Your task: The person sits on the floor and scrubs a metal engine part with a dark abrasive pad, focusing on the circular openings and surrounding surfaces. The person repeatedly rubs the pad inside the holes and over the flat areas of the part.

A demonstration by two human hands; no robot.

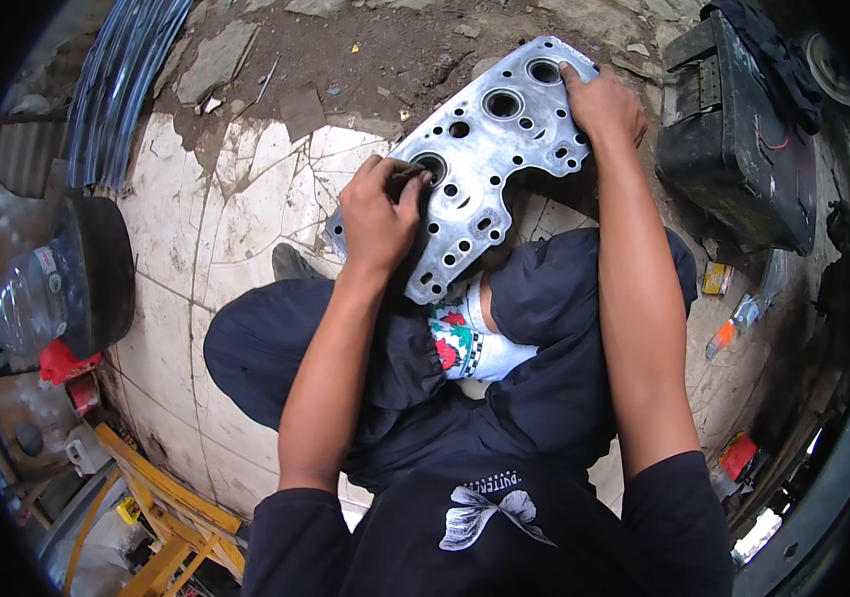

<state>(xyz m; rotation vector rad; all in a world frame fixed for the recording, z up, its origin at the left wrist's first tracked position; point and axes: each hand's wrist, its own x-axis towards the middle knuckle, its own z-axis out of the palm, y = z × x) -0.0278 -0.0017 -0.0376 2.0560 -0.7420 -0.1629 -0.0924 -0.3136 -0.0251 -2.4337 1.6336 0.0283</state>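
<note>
The head view shows a silver-grey perforated metal casting [475,159] lying diagonally just beyond the person's crossed legs, its upper end pointing to the right; whether it rests on the legs or on something below cannot be told. The hands are apart, one at each side of it. The right hand [606,107] is clamped on the upper right edge, thumb on the top face beside a large round hole, the other fingers mostly hidden. The left hand [382,214] lies over the left edge with its fingers bent at another large hole [429,167]; whether they pinch anything there is too dark to tell. A patterned white sock [490,358] shows between the dark trousers [554,333], near the casting's lower end. Cracked pale floor tiles [171,259] spread to the left, with bent corrugated sheets [126,95] beyond, a clear plastic jug [29,303] farther left and a yellow wooden frame [161,507] at lower left. A black case [739,164] stands to the right, near a small yellow box [716,279].
</note>
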